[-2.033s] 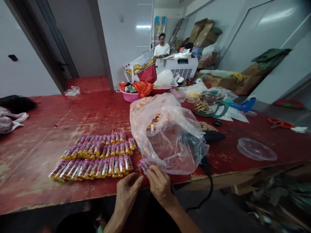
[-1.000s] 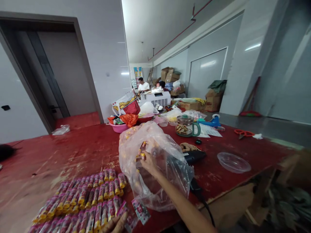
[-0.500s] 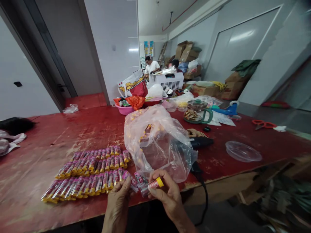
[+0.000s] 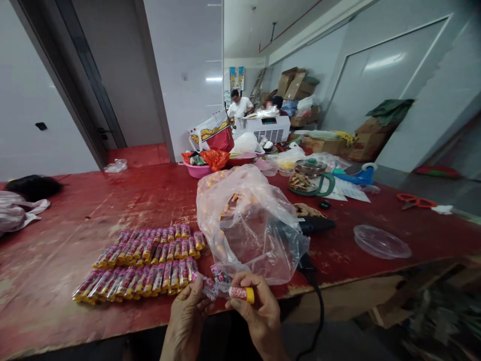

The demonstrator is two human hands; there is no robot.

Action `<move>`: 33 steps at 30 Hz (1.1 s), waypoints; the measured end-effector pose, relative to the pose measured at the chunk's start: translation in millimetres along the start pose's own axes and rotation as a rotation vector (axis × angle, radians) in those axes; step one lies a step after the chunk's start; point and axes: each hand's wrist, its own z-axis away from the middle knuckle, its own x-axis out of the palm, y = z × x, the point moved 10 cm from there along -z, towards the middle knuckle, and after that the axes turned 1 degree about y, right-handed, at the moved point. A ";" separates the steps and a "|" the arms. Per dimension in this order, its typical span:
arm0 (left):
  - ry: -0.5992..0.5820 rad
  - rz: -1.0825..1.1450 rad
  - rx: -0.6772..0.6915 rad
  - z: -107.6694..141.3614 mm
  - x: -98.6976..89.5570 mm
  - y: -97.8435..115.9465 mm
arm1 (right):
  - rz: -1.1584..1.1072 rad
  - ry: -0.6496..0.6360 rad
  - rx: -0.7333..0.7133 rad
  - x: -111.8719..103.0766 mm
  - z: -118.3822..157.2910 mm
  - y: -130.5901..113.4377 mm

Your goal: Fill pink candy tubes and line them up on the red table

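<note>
At the near edge of the worn red-painted wooden table (image 4: 75,210), the right hand (image 4: 259,313) pinches a small cylindrical tube with a red-and-white label and a yellow cap (image 4: 241,294) between thumb and fingertips, closed firmly round it. The tube lies almost level, its long axis running left to right, yellow cap pointing right and its other end aimed at the left hand (image 4: 187,321). That hand is closed too, thumb and forefinger gripping a small clear printed plastic sleeve (image 4: 209,287), which sits just left of the tube's uncapped end — so near that I cannot tell whether tube and sleeve already touch or overlap. Both hands are just beside each other, over the table's front lip, with the right one carrying the tube and the left one nearer the sleeve's open end. Just beyond the hands stands a large crumpled translucent plastic bag (image 4: 251,225) with more yellow-capped tubes showing dimly through its film. To the left of the bag, two neat rows of already sleeved pink-and-yellow tubes (image 4: 150,260) lie side by side on the table, their long axes pointing away from the person. A black power cord (image 4: 319,301) hangs off the table edge to the right of the hands — well apart from a shallow clear plastic lid (image 4: 381,242) farther right.
</note>
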 end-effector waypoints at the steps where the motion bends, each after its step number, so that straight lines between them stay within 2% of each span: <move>1: 0.006 -0.006 -0.011 -0.3 -1.0 -1.2 | 0.027 0.010 -0.019 -0.7 0.1 -1.5; 7: -0.027 0.048 -0.024 -6.1 -1.3 -4.7 | 0.252 -0.020 -0.227 5.4 6.5 -25.0; 18: -0.031 0.010 0.030 -4.2 -0.1 -0.1 | 0.493 -0.036 -0.392 10.6 11.3 -48.3; 23: -0.002 0.012 0.020 -6.6 -6.5 -3.7 | 0.421 -0.022 -0.398 8.8 11.5 -48.5; 29: -0.023 0.044 -0.100 -5.2 -3.1 -17.1 | 0.558 -0.076 -0.449 16.7 13.4 -49.9; 33: -0.070 0.009 -0.047 -2.5 0.7 -13.2 | 0.617 -0.107 -0.484 19.7 18.3 -48.1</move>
